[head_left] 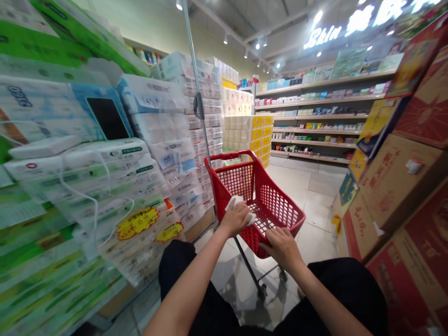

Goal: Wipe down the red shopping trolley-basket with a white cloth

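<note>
A red plastic shopping cart [280, 205] stands just in front of me on the tiled floor. My left hand [237, 218] is closed around a white cloth [234, 202] and presses it against the near edge of the cart basket. My right hand [282, 246] grips the cart's near rim, fingers curled over it. A thin metal pole [196, 84] rises from the cart's left rear corner toward the ceiling.
Stacked packs of tissue and toilet paper [105, 186] with yellow price tags line the left. Cardboard boxes [402, 196] pile up on the right. Shelves of goods [315, 116] stand at the back, with an aisle of floor [315, 196] between.
</note>
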Demonstrator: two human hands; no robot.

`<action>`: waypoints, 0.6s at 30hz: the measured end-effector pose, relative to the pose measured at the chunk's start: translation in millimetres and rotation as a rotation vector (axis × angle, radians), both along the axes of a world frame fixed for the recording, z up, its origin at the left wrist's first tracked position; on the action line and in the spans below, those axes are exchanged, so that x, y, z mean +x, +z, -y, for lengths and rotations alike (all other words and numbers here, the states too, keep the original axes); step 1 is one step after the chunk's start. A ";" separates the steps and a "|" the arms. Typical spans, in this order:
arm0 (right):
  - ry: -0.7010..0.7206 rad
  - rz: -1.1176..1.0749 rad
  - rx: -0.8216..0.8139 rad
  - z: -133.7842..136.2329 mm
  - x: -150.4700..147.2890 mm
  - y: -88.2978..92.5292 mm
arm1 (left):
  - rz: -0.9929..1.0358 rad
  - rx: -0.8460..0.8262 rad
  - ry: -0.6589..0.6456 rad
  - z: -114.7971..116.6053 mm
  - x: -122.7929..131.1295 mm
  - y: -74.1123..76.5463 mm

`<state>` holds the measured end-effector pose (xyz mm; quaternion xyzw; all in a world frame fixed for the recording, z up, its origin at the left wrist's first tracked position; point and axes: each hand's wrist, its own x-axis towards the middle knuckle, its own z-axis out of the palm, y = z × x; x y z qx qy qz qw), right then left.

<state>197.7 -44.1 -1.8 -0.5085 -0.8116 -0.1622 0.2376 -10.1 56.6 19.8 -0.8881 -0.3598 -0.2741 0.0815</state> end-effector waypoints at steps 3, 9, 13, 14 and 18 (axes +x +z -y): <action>0.004 0.007 -0.006 4.5 -7.0 0.9 | 0.050 -0.037 0.071 -17.8 -8.3 0.6; 0.005 0.049 0.031 8.1 -26.5 0.0 | 0.112 -0.074 0.135 -26.4 -12.8 -1.3; -0.011 0.069 0.033 6.5 -38.2 1.4 | 0.177 -0.049 0.151 -3.0 -7.1 -5.0; -0.015 0.072 0.032 5.7 -40.3 1.1 | 0.189 -0.048 0.143 6.9 -4.2 -6.8; -0.019 0.071 0.048 0.7 -45.2 -3.8 | 0.226 -0.076 0.074 49.4 10.4 -15.9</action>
